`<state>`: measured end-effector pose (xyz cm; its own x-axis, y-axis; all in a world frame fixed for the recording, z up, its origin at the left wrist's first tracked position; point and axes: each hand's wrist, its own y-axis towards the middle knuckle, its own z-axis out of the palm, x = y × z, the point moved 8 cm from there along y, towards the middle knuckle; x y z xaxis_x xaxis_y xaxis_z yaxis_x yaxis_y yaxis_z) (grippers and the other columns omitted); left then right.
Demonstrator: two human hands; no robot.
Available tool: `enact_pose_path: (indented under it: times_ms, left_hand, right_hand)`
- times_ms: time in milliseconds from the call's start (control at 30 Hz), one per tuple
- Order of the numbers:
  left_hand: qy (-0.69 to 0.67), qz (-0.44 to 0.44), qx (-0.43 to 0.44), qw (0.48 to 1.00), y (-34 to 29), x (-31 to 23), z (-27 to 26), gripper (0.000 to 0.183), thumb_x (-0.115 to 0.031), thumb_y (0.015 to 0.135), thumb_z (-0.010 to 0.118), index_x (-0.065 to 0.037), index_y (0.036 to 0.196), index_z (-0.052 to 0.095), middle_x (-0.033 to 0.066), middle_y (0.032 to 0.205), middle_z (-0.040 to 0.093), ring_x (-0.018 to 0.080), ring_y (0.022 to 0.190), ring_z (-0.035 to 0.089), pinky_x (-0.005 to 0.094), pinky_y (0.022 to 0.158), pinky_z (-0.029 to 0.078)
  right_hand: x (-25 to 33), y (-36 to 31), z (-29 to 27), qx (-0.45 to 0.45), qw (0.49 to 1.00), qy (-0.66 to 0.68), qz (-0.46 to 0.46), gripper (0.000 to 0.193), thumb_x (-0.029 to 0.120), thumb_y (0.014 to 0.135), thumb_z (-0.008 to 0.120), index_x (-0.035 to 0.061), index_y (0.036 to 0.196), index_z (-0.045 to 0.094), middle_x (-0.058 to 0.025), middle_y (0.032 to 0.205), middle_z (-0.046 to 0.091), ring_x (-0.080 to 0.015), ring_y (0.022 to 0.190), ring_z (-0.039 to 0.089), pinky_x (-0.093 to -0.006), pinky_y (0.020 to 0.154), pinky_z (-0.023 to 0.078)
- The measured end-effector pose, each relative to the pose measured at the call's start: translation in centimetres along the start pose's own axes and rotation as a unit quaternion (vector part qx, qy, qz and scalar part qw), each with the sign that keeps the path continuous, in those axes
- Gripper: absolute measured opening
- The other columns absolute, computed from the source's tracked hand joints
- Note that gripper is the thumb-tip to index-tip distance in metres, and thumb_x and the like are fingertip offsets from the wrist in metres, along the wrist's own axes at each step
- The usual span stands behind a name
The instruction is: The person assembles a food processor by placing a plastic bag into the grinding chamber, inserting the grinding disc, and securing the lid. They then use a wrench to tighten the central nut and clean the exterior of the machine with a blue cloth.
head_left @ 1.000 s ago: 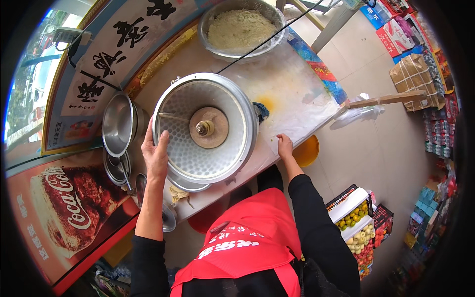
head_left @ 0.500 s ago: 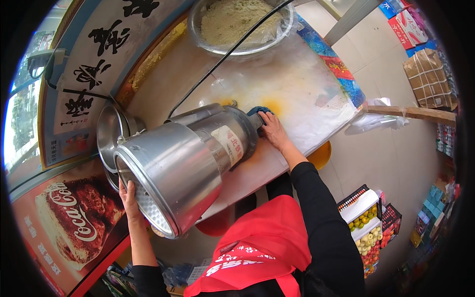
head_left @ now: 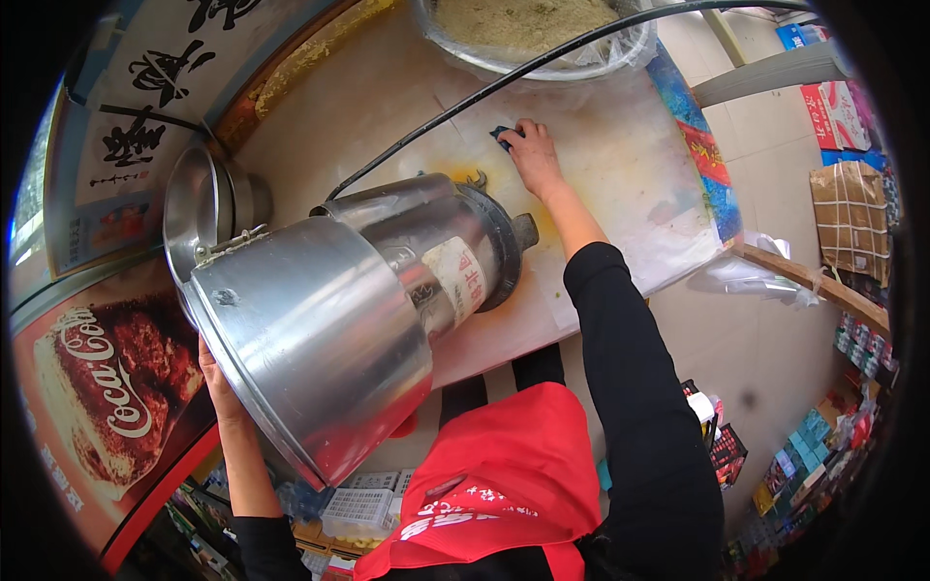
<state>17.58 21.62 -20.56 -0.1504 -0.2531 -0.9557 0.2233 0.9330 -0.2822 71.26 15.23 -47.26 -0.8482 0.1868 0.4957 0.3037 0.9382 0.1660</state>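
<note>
A large stainless-steel, drum-shaped machine (head_left: 315, 310) lies tilted on its side, its narrower dark-ringed end over the white-covered table (head_left: 630, 228). My left hand (head_left: 220, 382) grips its wide rim at the lower left; most of those fingers are hidden behind the metal. Beyond the narrow end, my right hand (head_left: 535, 160) presses a bunched dark blue-green cloth (head_left: 501, 137) onto the tabletop, fingers closed over it. Yellowish stains mark the covering around the machine's narrow end and near this hand.
A black cable (head_left: 455, 105) runs over the table from the machine. At the far edge stands a wide metal basin (head_left: 644, 48) of pale crumbly stuff. Steel bowls (head_left: 199, 198) lean beside the machine. A wooden bar (head_left: 814, 283) juts out at right; boxes (head_left: 851, 213) stand beyond.
My right hand has moved the cloth from the machine's narrow end onto the tabletop farther away. The wide end has turned, so its perforated inside no longer shows. My left hand stays at its rim.
</note>
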Motion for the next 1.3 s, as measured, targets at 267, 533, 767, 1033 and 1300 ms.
enact_pose_path:
  times_ms: [267,533,767,1033,1300]
  left_hand:
    - [-0.055,-0.046,-0.031,0.997,0.2,1.4,-1.3,0.049,-0.017,0.096,0.065,-0.006,0.141,0.048,0.0074,0.120,0.064,0.0155,0.101,0.065,0.0300,0.088,0.056]
    - [0.004,-0.008,-0.020,1.000,0.1,0.5,-0.8,0.055,-0.021,0.096,0.067,-0.010,0.145,0.043,0.0085,0.124,0.062,0.0183,0.103,0.066,0.0343,0.088,0.058]
    - [-0.032,-0.003,-0.079,0.996,-0.8,1.0,-2.8,0.060,-0.022,0.093,0.069,-0.008,0.145,0.042,0.0088,0.122,0.062,0.0192,0.103,0.066,0.0352,0.088,0.058]
    - [-0.007,-0.006,-0.055,0.998,-0.6,1.5,-2.8,0.057,-0.021,0.094,0.068,-0.007,0.145,0.043,0.0081,0.121,0.063,0.0175,0.102,0.066,0.0331,0.088,0.057]
    - [0.022,-0.004,-0.045,0.999,-0.7,1.2,-3.3,0.055,-0.020,0.096,0.066,-0.006,0.144,0.044,0.0073,0.120,0.064,0.0159,0.101,0.065,0.0310,0.087,0.056]
  right_hand:
    - [4.1,-16.4,-2.1,0.010,0.988,0.085,-0.132,0.030,0.006,0.082,0.057,0.0077,0.112,0.062,-0.0118,0.120,0.056,-0.0349,0.113,0.054,-0.0419,0.094,0.048]
    - [-1.9,-17.9,-6.2,-0.003,0.997,0.074,0.033,0.020,0.000,0.083,0.061,0.0085,0.101,0.063,-0.0127,0.107,0.055,-0.0322,0.101,0.055,-0.0397,0.085,0.049]
    - [-17.0,-13.1,-10.5,-0.126,0.899,-0.079,0.412,0.039,0.001,0.090,0.057,0.0164,0.125,0.062,-0.0078,0.128,0.054,-0.0328,0.123,0.045,-0.0479,0.101,0.040]
    - [0.7,-18.2,-2.0,-0.028,0.994,0.074,0.071,0.024,0.006,0.085,0.058,0.0125,0.108,0.063,-0.0097,0.114,0.057,-0.0307,0.110,0.053,-0.0407,0.093,0.044]
    - [1.5,-21.8,-5.1,0.019,0.991,0.131,0.021,0.024,0.000,0.080,0.062,0.0085,0.102,0.063,-0.0118,0.107,0.055,-0.0319,0.104,0.054,-0.0396,0.089,0.047]
